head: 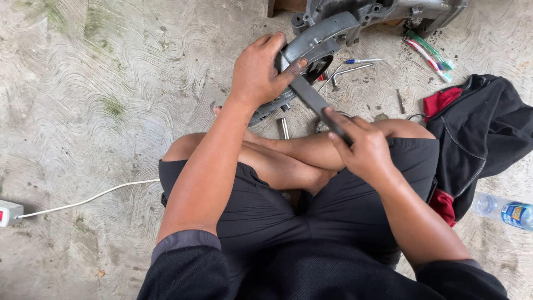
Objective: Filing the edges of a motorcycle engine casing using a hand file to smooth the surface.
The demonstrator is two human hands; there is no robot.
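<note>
The left hand (pixel 258 69) clamps a grey metal engine cover (pixel 313 44) against the concrete floor (pixel 111 111), thumb pressing the tip of a flat file (pixel 316 103) whose other end the right hand (pixel 363 150) pinches; a slip could drag the file over that thumb. Room opens leftward, while a hex key (pixel 347 71), pen (pixel 363 60) and black jacket (pixel 483 133) crowd the right

grey metal engine cover (pixel 316 39) | dark flat metal file (pixel 313 100) | grey concrete floor (pixel 111 83) with swirl marks, green patches | black and red cloth (pixel 483 128) | white cable (pixel 89 200) | black shorts (pixel 266 216)
</note>
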